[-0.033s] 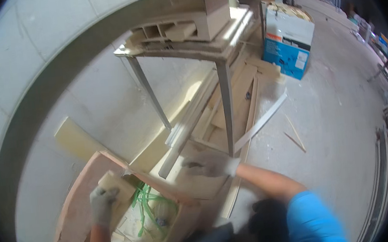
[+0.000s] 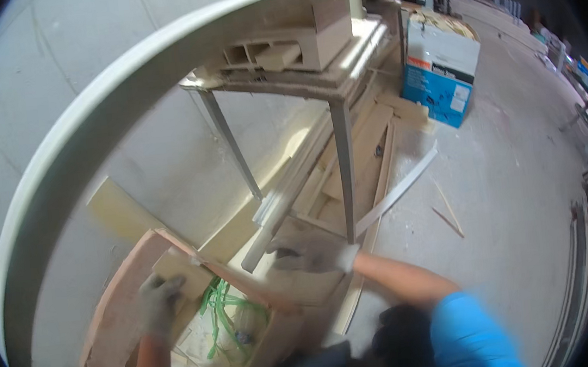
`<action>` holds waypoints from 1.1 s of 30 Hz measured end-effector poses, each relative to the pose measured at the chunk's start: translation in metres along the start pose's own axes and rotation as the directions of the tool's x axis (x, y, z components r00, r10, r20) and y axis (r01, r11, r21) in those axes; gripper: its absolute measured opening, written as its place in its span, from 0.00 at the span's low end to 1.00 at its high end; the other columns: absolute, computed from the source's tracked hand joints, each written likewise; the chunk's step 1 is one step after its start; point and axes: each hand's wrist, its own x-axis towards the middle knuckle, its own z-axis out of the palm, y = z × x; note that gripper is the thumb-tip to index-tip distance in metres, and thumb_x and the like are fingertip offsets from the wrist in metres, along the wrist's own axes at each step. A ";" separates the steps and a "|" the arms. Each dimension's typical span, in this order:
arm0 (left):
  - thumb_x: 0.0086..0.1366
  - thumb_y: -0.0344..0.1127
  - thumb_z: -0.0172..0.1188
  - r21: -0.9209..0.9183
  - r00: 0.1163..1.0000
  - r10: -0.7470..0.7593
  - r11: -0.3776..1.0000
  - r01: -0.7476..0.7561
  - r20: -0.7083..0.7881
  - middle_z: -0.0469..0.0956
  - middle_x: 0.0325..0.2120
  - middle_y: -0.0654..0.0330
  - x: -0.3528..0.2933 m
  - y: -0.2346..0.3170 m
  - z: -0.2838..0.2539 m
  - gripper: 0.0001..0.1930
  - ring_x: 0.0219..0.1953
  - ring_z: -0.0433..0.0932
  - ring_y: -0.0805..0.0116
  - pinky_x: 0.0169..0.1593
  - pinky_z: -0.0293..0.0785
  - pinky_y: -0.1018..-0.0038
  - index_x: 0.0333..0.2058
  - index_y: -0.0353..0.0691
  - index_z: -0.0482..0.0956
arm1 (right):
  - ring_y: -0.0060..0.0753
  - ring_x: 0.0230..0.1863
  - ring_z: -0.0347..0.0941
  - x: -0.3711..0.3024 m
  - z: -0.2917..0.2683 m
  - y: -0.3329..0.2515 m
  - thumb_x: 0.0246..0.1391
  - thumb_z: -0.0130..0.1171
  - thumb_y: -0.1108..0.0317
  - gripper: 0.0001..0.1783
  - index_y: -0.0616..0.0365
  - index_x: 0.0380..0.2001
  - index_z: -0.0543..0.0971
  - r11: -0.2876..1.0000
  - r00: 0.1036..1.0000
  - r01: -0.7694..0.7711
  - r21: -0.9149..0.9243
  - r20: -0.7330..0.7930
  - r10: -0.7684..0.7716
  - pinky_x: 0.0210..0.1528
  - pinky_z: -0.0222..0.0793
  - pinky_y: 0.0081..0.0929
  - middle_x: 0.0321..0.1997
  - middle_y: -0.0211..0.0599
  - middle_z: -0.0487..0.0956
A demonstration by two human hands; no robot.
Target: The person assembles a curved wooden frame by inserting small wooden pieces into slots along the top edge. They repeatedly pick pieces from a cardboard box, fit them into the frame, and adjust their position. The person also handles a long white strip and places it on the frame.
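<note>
My left hand [image 2: 158,303], in a grey glove, is closed on a small flat piece of pale wood [image 2: 184,273]. It is above an open box with pinkish-brown walls [image 2: 109,320]. Inside the box, green strapping [image 2: 218,311] lies tangled among light scraps. My right hand [image 2: 311,252], gloved too, reaches left past the near table leg [image 2: 344,171]. Its thumb and fingers look apart, and I see nothing between them. Beneath it are flat brown boards or sheets [image 2: 300,285] by the end of a long grey strip [image 2: 271,239].
A narrow table [image 2: 285,89] carries wooden blocks and a large curved panel [image 2: 56,142] that arches left. Long boards [image 2: 367,134] lie under it. A blue and white carton [image 2: 439,74] stands on the floor beyond. Thin strips [image 2: 407,187] lie right of the table leg.
The view has shifted slightly, showing more of the curved panel's pale edge. The wood piece in my left hand has tilted and moved a little right. My right hand has barely moved.
</note>
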 end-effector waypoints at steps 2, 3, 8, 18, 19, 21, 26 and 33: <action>0.60 0.27 0.61 -0.228 0.993 0.032 0.974 -0.005 0.117 0.79 0.43 0.54 -0.005 0.028 0.054 0.17 0.44 0.79 0.64 0.48 0.77 0.68 0.48 0.30 0.75 | 0.45 0.50 0.77 0.010 -0.004 -0.032 0.60 0.59 0.50 0.30 0.54 0.59 0.67 0.983 0.997 0.069 0.171 -0.040 -0.063 0.51 0.71 0.39 0.46 0.47 0.80; 0.61 0.27 0.61 -0.278 0.983 0.038 0.961 0.014 0.179 0.78 0.45 0.54 -0.003 0.038 0.076 0.19 0.46 0.79 0.64 0.49 0.78 0.68 0.51 0.31 0.74 | 0.43 0.48 0.77 0.013 -0.005 -0.046 0.60 0.59 0.50 0.31 0.56 0.60 0.65 0.963 0.991 0.116 0.245 -0.095 -0.095 0.50 0.71 0.37 0.44 0.47 0.80; 0.63 0.27 0.60 -0.408 0.973 0.130 0.912 -0.042 0.190 0.77 0.47 0.54 0.001 0.050 0.148 0.18 0.49 0.78 0.61 0.53 0.78 0.64 0.51 0.31 0.73 | 0.33 0.37 0.77 0.004 -0.038 -0.070 0.63 0.59 0.57 0.30 0.62 0.60 0.62 0.732 0.955 0.064 0.678 -0.254 0.152 0.45 0.74 0.33 0.40 0.39 0.78; 0.65 0.29 0.60 -0.541 0.924 0.146 0.837 0.075 0.354 0.76 0.50 0.54 0.011 0.054 0.209 0.19 0.51 0.78 0.61 0.56 0.78 0.62 0.54 0.33 0.71 | 0.32 0.41 0.79 -0.037 -0.104 -0.058 0.58 0.62 0.65 0.18 0.63 0.48 0.78 0.947 0.847 0.107 0.302 -0.526 0.072 0.43 0.74 0.27 0.42 0.44 0.82; 0.66 0.30 0.60 -0.547 0.916 0.168 0.835 0.064 0.364 0.76 0.50 0.54 0.009 0.055 0.212 0.19 0.50 0.78 0.62 0.55 0.78 0.63 0.54 0.33 0.71 | 0.29 0.40 0.79 -0.039 -0.106 -0.058 0.58 0.61 0.65 0.17 0.64 0.48 0.78 0.890 0.857 0.052 0.453 -0.478 0.193 0.43 0.74 0.26 0.41 0.42 0.82; 0.66 0.32 0.61 -0.549 0.909 0.192 0.834 0.048 0.371 0.77 0.49 0.55 0.003 0.058 0.217 0.20 0.50 0.78 0.62 0.54 0.78 0.66 0.55 0.35 0.71 | 0.24 0.38 0.77 -0.040 -0.110 -0.060 0.59 0.61 0.66 0.15 0.64 0.47 0.78 0.834 0.838 0.167 0.526 -0.522 0.161 0.42 0.74 0.23 0.40 0.37 0.81; 0.65 0.35 0.62 -0.522 0.961 0.253 0.838 -0.159 0.113 0.79 0.43 0.58 -0.002 0.090 0.206 0.19 0.37 0.80 0.71 0.39 0.79 0.74 0.53 0.36 0.72 | 0.21 0.42 0.72 -0.051 -0.135 -0.085 0.59 0.62 0.66 0.12 0.61 0.42 0.80 0.806 0.797 0.201 0.557 -0.572 0.196 0.47 0.68 0.21 0.40 0.29 0.79; 0.66 0.36 0.61 -0.351 0.796 0.603 0.757 -0.551 0.053 0.79 0.36 0.61 0.043 0.151 0.175 0.15 0.28 0.79 0.74 0.28 0.77 0.78 0.49 0.37 0.75 | 0.16 0.35 0.74 -0.046 -0.185 -0.124 0.61 0.62 0.59 0.15 0.60 0.42 0.80 0.808 0.736 0.360 0.468 -0.674 0.062 0.33 0.70 0.14 0.36 0.28 0.80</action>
